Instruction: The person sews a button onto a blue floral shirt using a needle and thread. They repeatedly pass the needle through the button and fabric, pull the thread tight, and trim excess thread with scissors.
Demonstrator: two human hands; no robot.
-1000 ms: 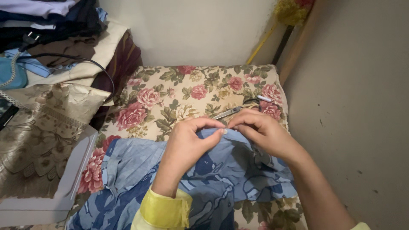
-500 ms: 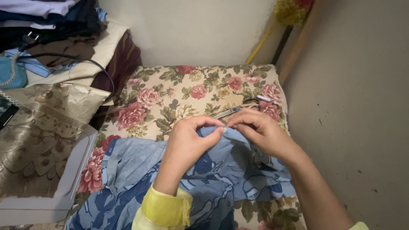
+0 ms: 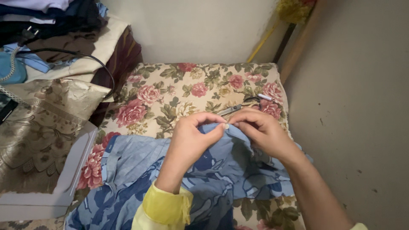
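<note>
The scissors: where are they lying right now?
In the head view the scissors lie on the floral cushion, right of centre, just beyond the right hand and beside a small white tube.

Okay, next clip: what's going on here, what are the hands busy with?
A person works on a blue patterned garment spread over a floral cushion. The left hand and right hand meet at a raised fold of the cloth, fingertips pinching it around a small pale round thing, perhaps a button. Scissors lie on the cushion just beyond the hands, untouched. Folded fabrics are stacked to the left.
</note>
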